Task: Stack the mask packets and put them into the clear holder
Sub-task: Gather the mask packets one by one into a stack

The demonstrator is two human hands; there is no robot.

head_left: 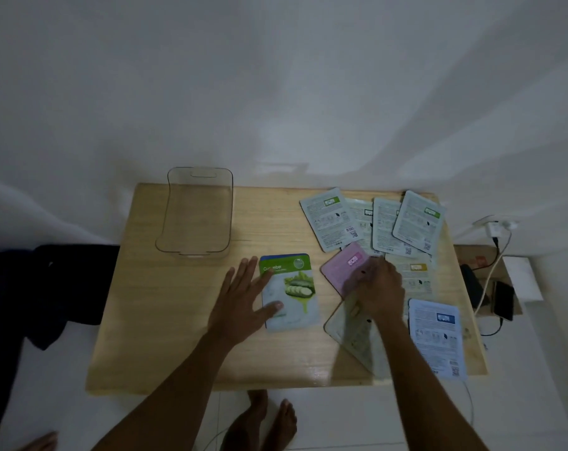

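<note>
A green cucumber mask packet [292, 294] lies face up in the middle of the wooden table [165, 320]. My left hand [243, 301] rests flat with spread fingers on its left edge. My right hand [378, 291] is shut on a pale packet [354, 333] that tilts up off the table, just below a pink packet [343, 266]. Several grey-backed packets [331, 219] overlap at the back right, a yellow-labelled one [416, 278] lies right of my hand and a blue one [437, 333] sits at the front right. The clear holder [196, 211] stands empty at the back left.
The table stands against a white wall. A dark phone [503, 299] on a cable, a charger [494, 227] and a white box [522, 278] lie on the floor to the right. Dark cloth [48, 288] lies left of the table. Bare feet [263, 421] show below the front edge.
</note>
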